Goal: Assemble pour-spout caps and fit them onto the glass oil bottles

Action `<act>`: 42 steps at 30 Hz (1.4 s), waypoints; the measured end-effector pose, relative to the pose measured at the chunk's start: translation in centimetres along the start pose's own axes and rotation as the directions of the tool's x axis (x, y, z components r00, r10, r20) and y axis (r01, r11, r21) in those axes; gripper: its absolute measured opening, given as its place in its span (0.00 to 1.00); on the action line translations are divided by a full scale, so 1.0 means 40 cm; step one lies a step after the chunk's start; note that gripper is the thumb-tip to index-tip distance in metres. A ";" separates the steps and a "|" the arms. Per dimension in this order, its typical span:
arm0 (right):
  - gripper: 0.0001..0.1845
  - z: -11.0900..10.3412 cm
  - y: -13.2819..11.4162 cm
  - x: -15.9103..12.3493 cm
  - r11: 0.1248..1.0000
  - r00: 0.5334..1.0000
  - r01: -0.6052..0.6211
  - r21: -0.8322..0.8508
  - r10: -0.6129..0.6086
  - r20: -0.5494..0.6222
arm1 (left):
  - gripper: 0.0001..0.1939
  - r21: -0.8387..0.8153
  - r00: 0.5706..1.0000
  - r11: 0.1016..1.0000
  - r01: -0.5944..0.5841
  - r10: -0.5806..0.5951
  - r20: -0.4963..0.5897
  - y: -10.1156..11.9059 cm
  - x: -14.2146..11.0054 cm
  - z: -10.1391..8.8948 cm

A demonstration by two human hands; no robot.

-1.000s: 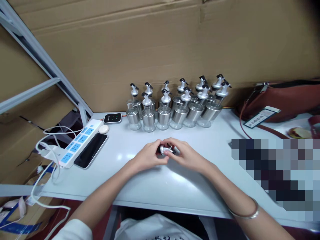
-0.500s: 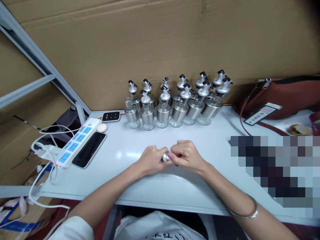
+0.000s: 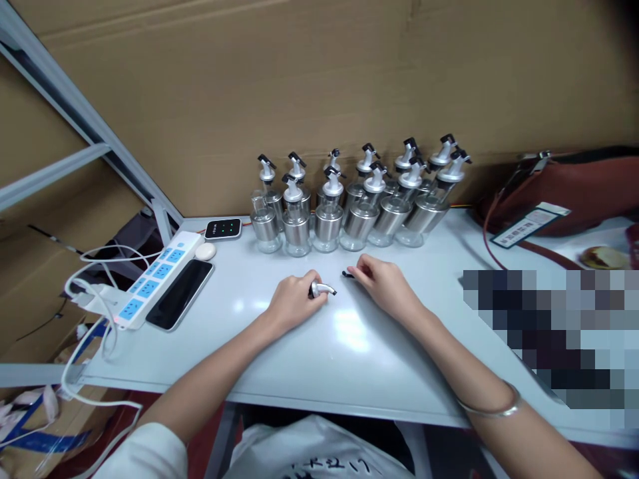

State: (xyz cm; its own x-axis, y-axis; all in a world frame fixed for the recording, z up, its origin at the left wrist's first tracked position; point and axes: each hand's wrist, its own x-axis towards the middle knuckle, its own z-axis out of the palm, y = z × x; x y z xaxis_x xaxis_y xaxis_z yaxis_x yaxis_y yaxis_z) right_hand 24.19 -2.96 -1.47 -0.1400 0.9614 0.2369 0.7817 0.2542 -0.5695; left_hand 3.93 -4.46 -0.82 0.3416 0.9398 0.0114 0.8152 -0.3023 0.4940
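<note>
My left hand (image 3: 291,303) is closed round a silver pour spout (image 3: 324,289), whose curved tip points right and whose base is partly hidden by the fingers. A short way to the right, my right hand (image 3: 383,283) pinches a small black flip cap (image 3: 346,274) between thumb and fingers; most of that piece is hidden. The two hands are apart, low over the table. Behind them stand several glass oil bottles (image 3: 328,225) with steel sleeves, topped by silver spouts with black flip caps. At the front left, one bottle (image 3: 265,226) has a bare glass neck.
On the left of the white table (image 3: 299,372) lie a power strip (image 3: 152,283) with cables, a black phone (image 3: 180,295), a small black device (image 3: 223,229) and a round white case (image 3: 205,251). A brown bag (image 3: 584,193) rests at right, near a blurred-out patch. Cardboard (image 3: 299,80) backs the table.
My hands have moved apart and slightly away from me. The spout in my left hand and the black piece in my right hand, close together before, are now separate and more visible.
</note>
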 end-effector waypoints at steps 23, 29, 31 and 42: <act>0.23 -0.034 -0.083 -0.036 0.935 0.932 0.076 0.347 -0.190 0.307 | 0.09 0.065 0.921 0.974 -0.219 0.228 -0.316 0.014 -0.013 0.022; 0.24 -0.056 -0.076 -0.029 0.911 0.871 -0.102 0.399 -0.112 0.479 | 0.11 0.233 0.815 0.904 -0.358 0.425 -0.393 0.001 -0.001 0.019; 0.25 -0.067 -0.066 -0.026 0.889 0.812 -0.187 0.417 -0.100 0.576 | 0.11 0.263 0.782 0.895 -0.359 0.443 -0.439 -0.008 0.004 0.007; 0.09 -0.062 -0.021 -0.017 0.945 0.865 0.007 0.328 -0.170 0.471 | 0.12 0.175 0.780 0.889 -0.422 0.455 -0.430 -0.016 0.006 -0.005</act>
State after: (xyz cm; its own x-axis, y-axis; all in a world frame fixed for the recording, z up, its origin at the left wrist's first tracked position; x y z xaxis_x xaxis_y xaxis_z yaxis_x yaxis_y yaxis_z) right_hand 25.12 -4.10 0.81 -0.5408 0.8383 -0.0690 0.5378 0.2815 -0.7947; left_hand 3.38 -4.01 -0.97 0.4361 0.6640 0.6074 0.6624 -0.6937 0.2828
